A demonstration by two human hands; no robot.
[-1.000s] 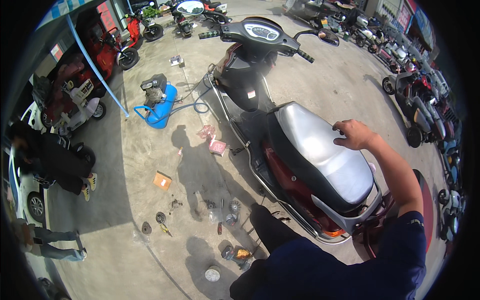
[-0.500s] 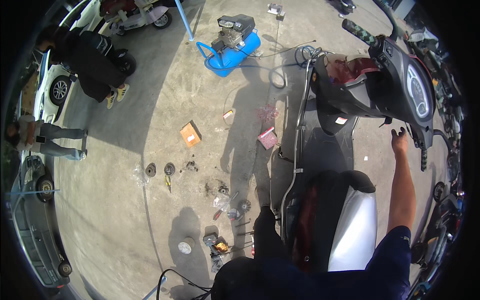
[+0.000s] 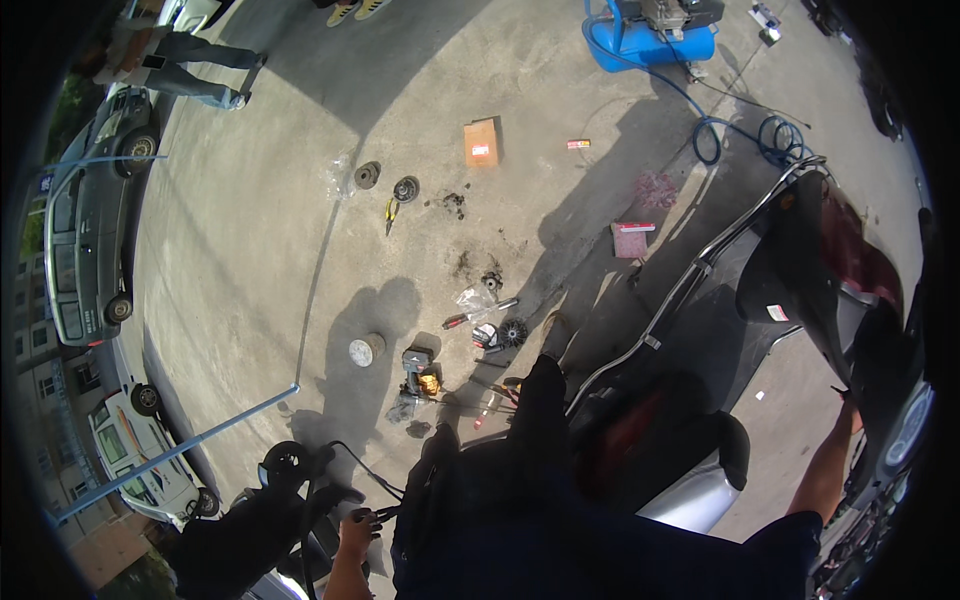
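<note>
A black and dark-red scooter (image 3: 810,245) with a silver seat cover (image 3: 690,502) stands to my right. My right hand (image 3: 850,412) is at its handlebar, beside a dark lever. The front of the scooter hides most of its fingers, so its grip cannot be made out. At the lower left, my left hand (image 3: 357,530) is held out beside a second, dark scooter (image 3: 255,535). Its darkened fingers are apart, and nothing shows between them. A black cable (image 3: 365,465) runs just above that hand.
On the concrete lie a power tool (image 3: 420,362), pliers (image 3: 390,215), an orange box (image 3: 481,146), a pink box (image 3: 630,241), a round tin (image 3: 366,350) and metal parts (image 3: 512,332). A blue air compressor (image 3: 655,48) with a hose stands far off. A person (image 3: 200,65) stands far left.
My view has swung to the left, so the scooter sits further right and lower. My left hand has come into view. My right hand has moved from below the handlebar up against it.
</note>
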